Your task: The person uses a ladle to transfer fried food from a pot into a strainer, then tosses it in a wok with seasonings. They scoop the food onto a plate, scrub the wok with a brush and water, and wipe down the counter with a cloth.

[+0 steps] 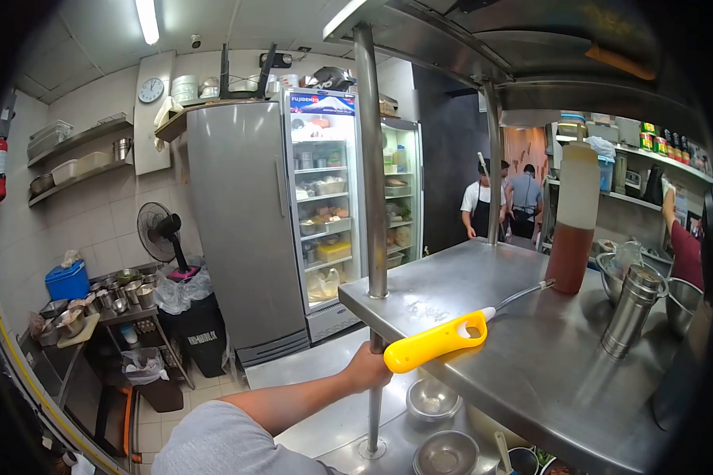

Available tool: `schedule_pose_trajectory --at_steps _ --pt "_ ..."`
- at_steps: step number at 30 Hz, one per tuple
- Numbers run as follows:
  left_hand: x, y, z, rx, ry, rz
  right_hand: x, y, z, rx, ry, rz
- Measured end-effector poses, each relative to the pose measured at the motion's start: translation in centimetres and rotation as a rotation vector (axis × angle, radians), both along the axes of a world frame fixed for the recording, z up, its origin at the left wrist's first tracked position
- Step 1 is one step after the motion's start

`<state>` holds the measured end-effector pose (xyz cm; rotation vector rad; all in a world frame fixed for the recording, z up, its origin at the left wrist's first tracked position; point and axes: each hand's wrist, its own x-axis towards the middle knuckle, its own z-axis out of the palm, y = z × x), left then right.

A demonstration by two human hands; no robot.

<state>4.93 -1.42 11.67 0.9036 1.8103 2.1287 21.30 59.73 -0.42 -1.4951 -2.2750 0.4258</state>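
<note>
My left hand point(367, 369) reaches in from the lower left, below a grey sleeve. Its fingers are closed around the upright metal pole point(374, 418), just under the raised steel shelf point(483, 273). Right beside the hand is the rounded end of a yellow handle point(428, 344), which lies at the shelf's front edge. A thin metal rod runs from this handle towards a squeeze bottle point(574, 229) with reddish-brown liquid in its lower part. My right hand is out of view.
On the shelf's right stand a steel canister point(632, 313) and metal bowls. Two metal bowls point(434, 399) sit on the lower counter. Two people point(479, 202) stand in back, and another person's arm point(685, 241) shows at right. Fridges point(321, 198) and a black bin point(198, 336) are left.
</note>
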Motion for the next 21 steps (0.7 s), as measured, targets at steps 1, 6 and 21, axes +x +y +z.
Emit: schedule_pose_trajectory --at_steps 1,6,21 --pt "0.1 0.2 0.1 -0.005 0.025 0.038 0.3 0.1 0.0 -0.003 0.033 -0.005" --pt "0.1 0.1 0.1 0.032 -0.024 0.015 3.3 -0.4 0.9 -0.037 0.327 -0.033" --pt "-0.8 0.4 0.4 -0.194 0.155 0.163 15.4 -22.9 15.1 -0.782 1.451 0.124"
